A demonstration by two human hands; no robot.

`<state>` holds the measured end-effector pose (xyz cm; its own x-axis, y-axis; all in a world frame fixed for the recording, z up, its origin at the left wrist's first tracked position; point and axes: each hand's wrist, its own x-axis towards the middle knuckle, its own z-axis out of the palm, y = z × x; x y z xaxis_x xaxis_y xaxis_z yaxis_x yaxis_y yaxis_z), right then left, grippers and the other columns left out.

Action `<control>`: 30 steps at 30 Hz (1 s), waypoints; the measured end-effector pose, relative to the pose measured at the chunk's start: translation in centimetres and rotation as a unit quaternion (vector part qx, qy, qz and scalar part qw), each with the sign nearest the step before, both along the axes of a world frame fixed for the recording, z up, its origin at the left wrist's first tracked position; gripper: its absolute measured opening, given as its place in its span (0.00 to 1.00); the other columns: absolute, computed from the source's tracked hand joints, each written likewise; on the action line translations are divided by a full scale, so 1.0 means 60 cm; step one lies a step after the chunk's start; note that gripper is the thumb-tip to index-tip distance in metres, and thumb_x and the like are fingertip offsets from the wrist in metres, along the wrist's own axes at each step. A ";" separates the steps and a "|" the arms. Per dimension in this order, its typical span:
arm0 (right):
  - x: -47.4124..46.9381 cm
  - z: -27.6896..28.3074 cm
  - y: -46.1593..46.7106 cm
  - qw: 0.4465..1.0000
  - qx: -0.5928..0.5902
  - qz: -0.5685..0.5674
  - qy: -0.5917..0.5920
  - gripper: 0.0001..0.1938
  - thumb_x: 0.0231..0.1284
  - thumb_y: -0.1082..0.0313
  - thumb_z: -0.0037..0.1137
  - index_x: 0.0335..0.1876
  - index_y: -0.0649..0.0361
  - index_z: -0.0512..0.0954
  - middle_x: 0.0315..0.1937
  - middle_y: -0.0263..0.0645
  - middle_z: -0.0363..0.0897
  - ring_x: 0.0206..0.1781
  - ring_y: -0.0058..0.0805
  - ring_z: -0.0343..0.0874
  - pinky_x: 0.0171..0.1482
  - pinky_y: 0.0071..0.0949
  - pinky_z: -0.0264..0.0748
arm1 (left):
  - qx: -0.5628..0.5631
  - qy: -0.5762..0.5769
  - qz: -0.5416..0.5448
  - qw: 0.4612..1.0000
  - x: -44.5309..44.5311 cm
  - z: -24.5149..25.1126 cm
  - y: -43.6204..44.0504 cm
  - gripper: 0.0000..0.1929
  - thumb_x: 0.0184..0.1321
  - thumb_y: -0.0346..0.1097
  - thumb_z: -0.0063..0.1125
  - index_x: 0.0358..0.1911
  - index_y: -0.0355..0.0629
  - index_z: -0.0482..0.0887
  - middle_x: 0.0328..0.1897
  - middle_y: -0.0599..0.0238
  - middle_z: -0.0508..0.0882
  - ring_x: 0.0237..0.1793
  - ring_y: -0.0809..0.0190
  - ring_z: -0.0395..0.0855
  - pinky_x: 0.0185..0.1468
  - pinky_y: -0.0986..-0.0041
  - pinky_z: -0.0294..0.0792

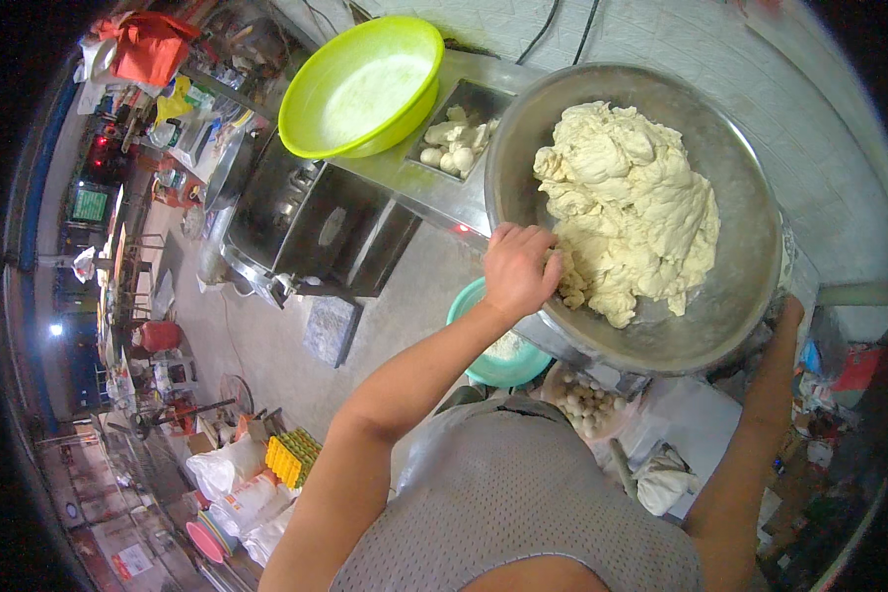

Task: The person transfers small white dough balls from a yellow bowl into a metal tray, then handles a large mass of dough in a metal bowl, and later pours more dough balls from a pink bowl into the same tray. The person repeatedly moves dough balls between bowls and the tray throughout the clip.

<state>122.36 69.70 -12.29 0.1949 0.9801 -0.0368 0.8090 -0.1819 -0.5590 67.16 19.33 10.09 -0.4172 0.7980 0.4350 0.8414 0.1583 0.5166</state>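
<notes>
A large round metal basin (740, 222) stands before me, tilted in view, with a big lumpy mass of pale dough (629, 200) in it. My left hand (522, 268) is at the basin's left rim, thumb on the inner side near the dough's edge and fingers bent over the rim. My right hand (790, 309) is at the lower right, beside the basin's outer side; its fingers are mostly hidden behind the basin and in shadow, so its hold is unclear.
Left of the basin, a metal counter holds a yellow-green plastic basin (366, 92) with white powder and a recessed tray with pale lumps (455, 144). Below are a teal basin (514, 362) and a container of round pale items (588, 403). A grey-blue block (331, 329) lies on the floor.
</notes>
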 end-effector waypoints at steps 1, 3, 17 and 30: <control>0.000 -0.008 -0.003 1.000 -0.007 0.008 -0.002 0.17 0.67 0.55 0.53 0.48 0.60 0.84 0.45 0.51 0.85 0.46 0.47 0.84 0.52 0.49 0.77 | 0.005 0.003 0.003 1.000 -0.001 -0.002 0.000 0.06 0.54 0.36 0.60 0.32 0.44 0.84 0.34 0.61 0.84 0.39 0.52 0.82 0.56 0.59 0.68; 0.006 -0.023 -0.012 1.000 -0.013 0.021 -0.003 0.16 0.66 0.56 0.53 0.47 0.60 0.84 0.44 0.50 0.86 0.45 0.47 0.84 0.51 0.51 0.77 | 0.013 0.004 -0.002 1.000 -0.003 -0.007 0.001 0.06 0.54 0.36 0.61 0.32 0.44 0.84 0.34 0.60 0.84 0.39 0.51 0.82 0.56 0.59 0.68; -0.065 0.079 -0.140 0.988 0.024 0.068 -0.137 0.18 0.58 0.61 0.62 0.52 0.59 0.84 0.47 0.51 0.86 0.50 0.51 0.84 0.54 0.43 0.80 | -0.063 0.017 -0.036 0.997 0.009 -0.005 0.004 0.10 0.63 0.39 0.57 0.42 0.45 0.86 0.42 0.61 0.88 0.48 0.51 0.83 0.63 0.56 0.64; 0.005 0.077 -0.083 0.879 0.106 0.090 -0.455 0.17 0.66 0.53 0.56 0.47 0.59 0.85 0.41 0.46 0.84 0.45 0.44 0.83 0.48 0.45 0.79 | 0.001 0.023 -0.020 1.000 -0.017 0.007 0.006 0.11 0.54 0.36 0.61 0.40 0.41 0.88 0.43 0.53 0.88 0.45 0.44 0.83 0.54 0.53 0.72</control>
<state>122.65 64.71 -7.65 -0.1102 0.9644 0.2404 0.9438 0.0257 0.3295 66.15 19.71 10.51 -0.3643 0.8124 0.4553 0.8702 0.1228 0.4771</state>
